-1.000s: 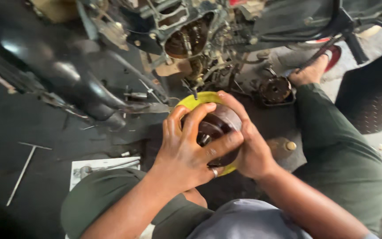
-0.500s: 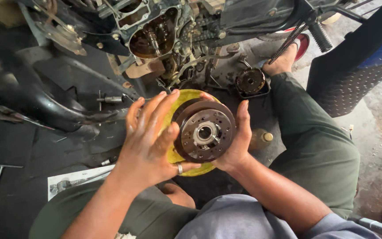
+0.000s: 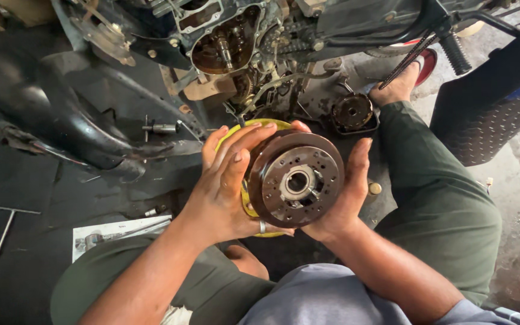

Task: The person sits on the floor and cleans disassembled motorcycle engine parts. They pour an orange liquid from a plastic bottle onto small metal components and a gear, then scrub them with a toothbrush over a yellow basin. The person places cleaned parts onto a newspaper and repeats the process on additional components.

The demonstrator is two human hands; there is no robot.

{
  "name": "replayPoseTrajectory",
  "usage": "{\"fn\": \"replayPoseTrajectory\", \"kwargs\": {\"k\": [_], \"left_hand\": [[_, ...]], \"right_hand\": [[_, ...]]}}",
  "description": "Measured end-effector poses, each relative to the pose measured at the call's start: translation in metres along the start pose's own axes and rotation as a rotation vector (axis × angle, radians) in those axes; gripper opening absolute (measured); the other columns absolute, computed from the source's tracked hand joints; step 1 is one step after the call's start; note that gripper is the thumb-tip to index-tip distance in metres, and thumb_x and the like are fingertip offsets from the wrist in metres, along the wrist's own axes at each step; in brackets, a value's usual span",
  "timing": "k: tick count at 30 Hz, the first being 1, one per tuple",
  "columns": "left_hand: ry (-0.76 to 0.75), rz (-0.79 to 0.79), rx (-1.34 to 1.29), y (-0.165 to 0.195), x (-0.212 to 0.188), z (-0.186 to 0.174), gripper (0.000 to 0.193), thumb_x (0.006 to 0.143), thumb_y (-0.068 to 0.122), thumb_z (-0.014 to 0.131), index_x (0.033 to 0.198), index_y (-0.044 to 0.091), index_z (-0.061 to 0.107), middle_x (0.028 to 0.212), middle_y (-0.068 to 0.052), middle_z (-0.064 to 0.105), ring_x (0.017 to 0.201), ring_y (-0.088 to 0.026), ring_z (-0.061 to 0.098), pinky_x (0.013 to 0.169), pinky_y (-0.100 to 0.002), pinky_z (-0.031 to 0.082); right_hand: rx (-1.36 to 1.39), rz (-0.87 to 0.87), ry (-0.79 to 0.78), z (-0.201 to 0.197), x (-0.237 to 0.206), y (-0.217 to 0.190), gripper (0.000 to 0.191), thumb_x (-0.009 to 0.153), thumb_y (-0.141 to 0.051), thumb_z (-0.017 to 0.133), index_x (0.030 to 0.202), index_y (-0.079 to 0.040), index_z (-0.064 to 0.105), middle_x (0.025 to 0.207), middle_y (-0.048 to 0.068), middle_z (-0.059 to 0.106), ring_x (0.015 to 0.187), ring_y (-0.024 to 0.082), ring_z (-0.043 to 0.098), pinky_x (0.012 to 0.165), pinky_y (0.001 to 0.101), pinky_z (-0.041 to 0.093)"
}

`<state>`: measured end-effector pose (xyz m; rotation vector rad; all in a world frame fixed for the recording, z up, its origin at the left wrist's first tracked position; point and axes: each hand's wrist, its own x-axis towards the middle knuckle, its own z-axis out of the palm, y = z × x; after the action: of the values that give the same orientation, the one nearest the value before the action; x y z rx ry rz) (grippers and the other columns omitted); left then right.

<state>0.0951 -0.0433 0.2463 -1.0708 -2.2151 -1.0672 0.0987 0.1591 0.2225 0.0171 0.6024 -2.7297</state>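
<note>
Hands first: the left hand (image 3: 227, 186) and the right hand (image 3: 341, 192) are clamped on opposite edges of one round metal drum (image 3: 295, 179), holding it up between the knees. The left hand's fingers (image 3: 236, 150) curl over the drum's upper left rim, with a ring on one finger low down; the right hand's palm presses flat against the right rim, fingers pointing up and away from the body. The two hands are apart only by the drum's width, and neither is clearly nearer: it sits squarely between them.

The drum's flat face, brown with a ring of small holes and a bright hub at the middle, is turned up toward the camera. Its axis therefore runs from the person's chest toward the floor ahead, tipped slightly toward the left hand. Behind it, partly hidden, lies a yellow dish (image 3: 254, 129); whether the drum touches it I cannot tell.

Farther out, straight ahead of the hands, stands an opened engine (image 3: 224, 42) with its gears showing. A second round part (image 3: 351, 112) lies on the floor just beyond the right hand's fingertips, near a bare foot (image 3: 395, 90). A T-handled wrench (image 3: 1, 241) lies well apart on the dark floor to the left, and a printed sheet (image 3: 115, 232) lies beside the left forearm.
</note>
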Motion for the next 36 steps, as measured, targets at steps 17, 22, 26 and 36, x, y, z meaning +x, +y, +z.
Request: {"fn": "replayPoseTrajectory", "kwargs": {"k": [17, 22, 26, 36], "left_hand": [[0.153, -0.605, -0.996, 0.006, 0.004, 0.019, 0.134, 0.079, 0.086, 0.067, 0.168, 0.002, 0.011, 0.17, -0.014, 0.032, 0.158, -0.029, 0.035, 0.133, -0.044, 0.027], [0.336, -0.653, -1.179, 0.019, -0.003, 0.041, 0.118, 0.086, 0.082, 0.063, 0.163, -0.001, 0.027, 0.153, -0.024, 0.047, 0.141, -0.03, 0.053, 0.123, -0.046, 0.042], [0.445, -0.478, -1.133, 0.027, -0.003, 0.04, 0.094, 0.091, 0.067, 0.075, 0.146, -0.001, 0.041, 0.16, -0.023, 0.043, 0.142, -0.029, 0.054, 0.121, -0.046, 0.046], [0.108, 0.015, -0.091, 0.03, 0.001, 0.019, 0.068, 0.083, 0.028, 0.09, 0.129, 0.002, 0.048, 0.147, -0.028, 0.053, 0.146, -0.051, 0.046, 0.126, -0.072, 0.027]], "right_hand": [[-0.115, -0.102, 0.033, 0.002, -0.002, 0.001, 0.104, 0.09, -0.084, 0.036, 0.158, -0.005, 0.039, 0.149, 0.015, 0.055, 0.135, 0.031, 0.056, 0.117, 0.0488, 0.044], [-0.189, -0.092, 0.003, 0.0, 0.002, 0.006, 0.1, 0.094, -0.082, 0.03, 0.155, -0.003, 0.043, 0.148, 0.017, 0.055, 0.133, 0.032, 0.057, 0.115, 0.049, 0.045], [-0.455, -0.196, -0.001, -0.006, 0.015, 0.003, 0.097, 0.096, -0.079, 0.026, 0.146, 0.001, 0.047, 0.147, 0.018, 0.058, 0.138, 0.03, 0.056, 0.121, 0.0475, 0.043], [-0.325, -0.026, -0.061, -0.054, 0.068, 0.028, 0.086, 0.106, -0.069, 0.017, 0.14, 0.001, 0.053, 0.129, 0.018, 0.065, 0.13, 0.031, 0.058, 0.121, 0.046, 0.042]]}}
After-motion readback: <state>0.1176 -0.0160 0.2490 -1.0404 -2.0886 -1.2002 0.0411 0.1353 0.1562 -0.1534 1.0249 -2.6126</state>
